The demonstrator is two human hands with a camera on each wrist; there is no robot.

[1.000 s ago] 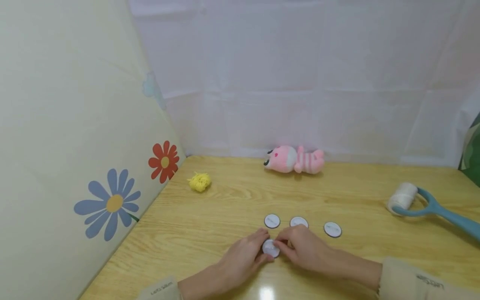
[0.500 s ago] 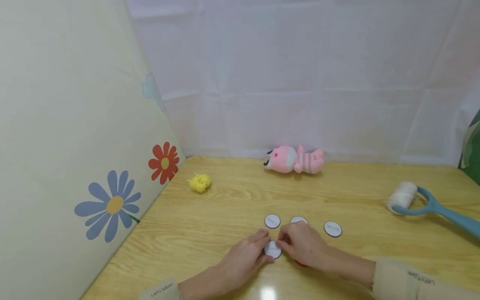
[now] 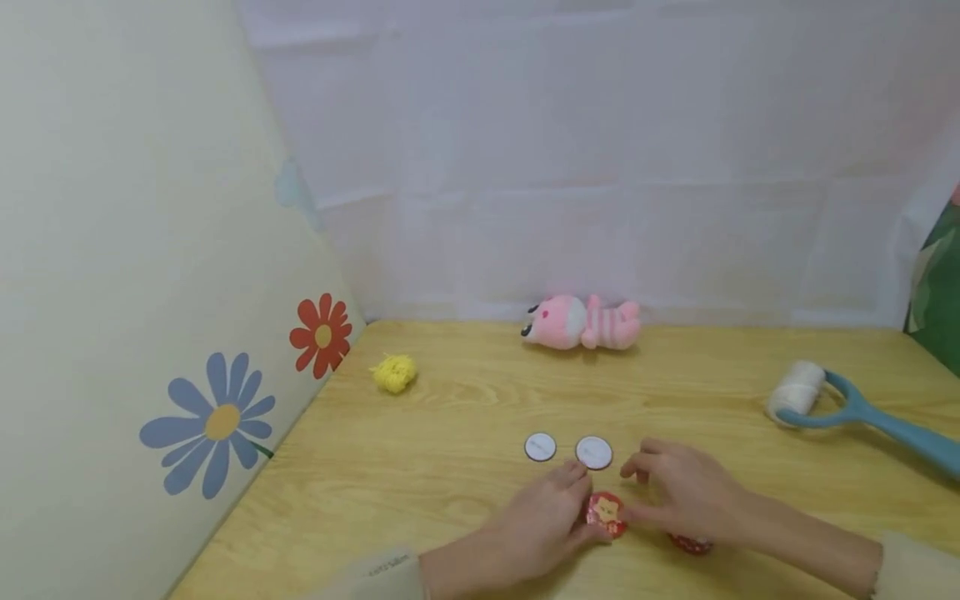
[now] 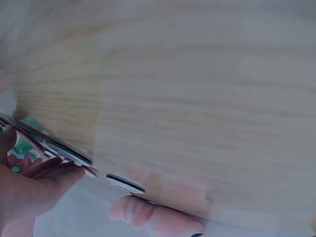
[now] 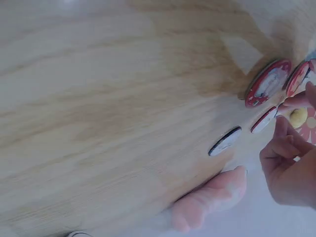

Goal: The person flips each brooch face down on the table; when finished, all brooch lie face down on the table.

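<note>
A red pin badge with a cartoon figure lies face up between the hands. My left hand holds it at its left side, thumb and fingers around the edge. My right hand is at the badge's right edge with the thumb; its bent fingers stand apart from the thumb. A second red badge lies partly hidden under the right hand; the right wrist view shows this red badge flat on the table. Two white-backed badges lie just beyond the left hand.
A pink striped plush toy lies at the back by the white cloth. Yellow yarn sits at the left. A white roll on a blue handle lies at the right. A flowered panel borders the left side.
Both hands have moved right. A white-backed badge was between them; now a red face-up one is there. The rightmost white-backed badge no longer shows; the right hand covers that spot.
</note>
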